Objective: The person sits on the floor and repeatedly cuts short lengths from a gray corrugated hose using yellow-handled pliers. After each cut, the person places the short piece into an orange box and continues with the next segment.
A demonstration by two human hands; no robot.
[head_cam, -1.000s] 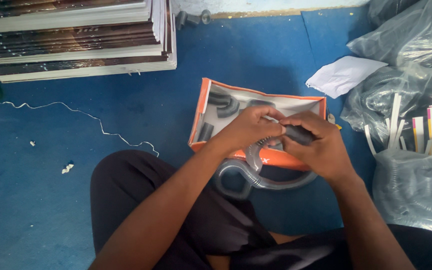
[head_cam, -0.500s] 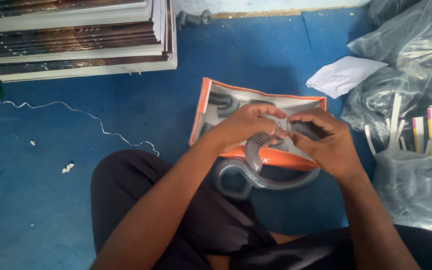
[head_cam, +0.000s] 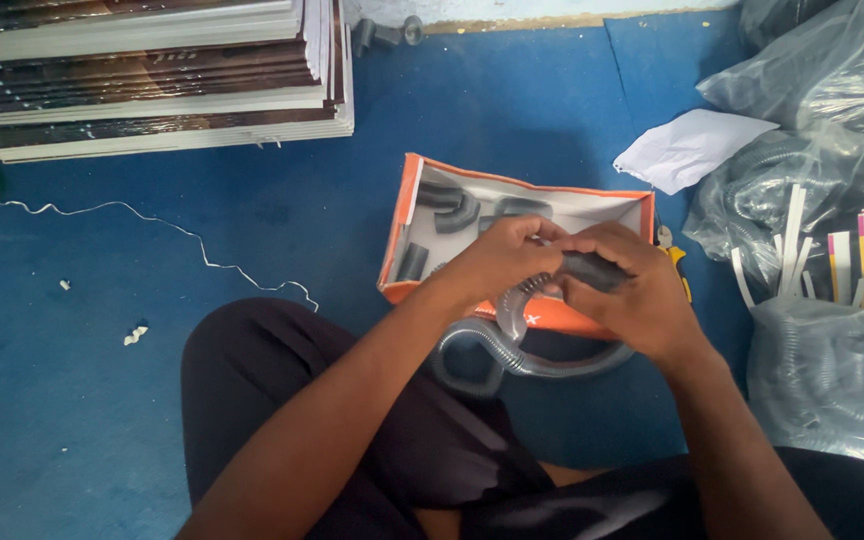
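Note:
My left hand (head_cam: 497,262) and my right hand (head_cam: 632,295) meet above an orange and white cardboard box (head_cam: 402,215) on the blue floor. The left hand grips a grey corrugated hose (head_cam: 542,362) near its end; the hose loops down and around below both hands. My right hand holds a short dark elbow fitting (head_cam: 592,270) against that hose end. Inside the box lie several more dark elbow fittings (head_cam: 449,208).
A stack of flat panels (head_cam: 142,75) lies at top left. Clear plastic bags of grey hose (head_cam: 832,200) crowd the right side, with a white paper (head_cam: 690,148) beside them. A thin white wire (head_cam: 152,215) trails over the floor. My dark-clothed legs (head_cam: 282,400) fill the bottom.
Both hands have shifted slightly and the fitting sits closer onto the hose end. The hose loop below has barely moved.

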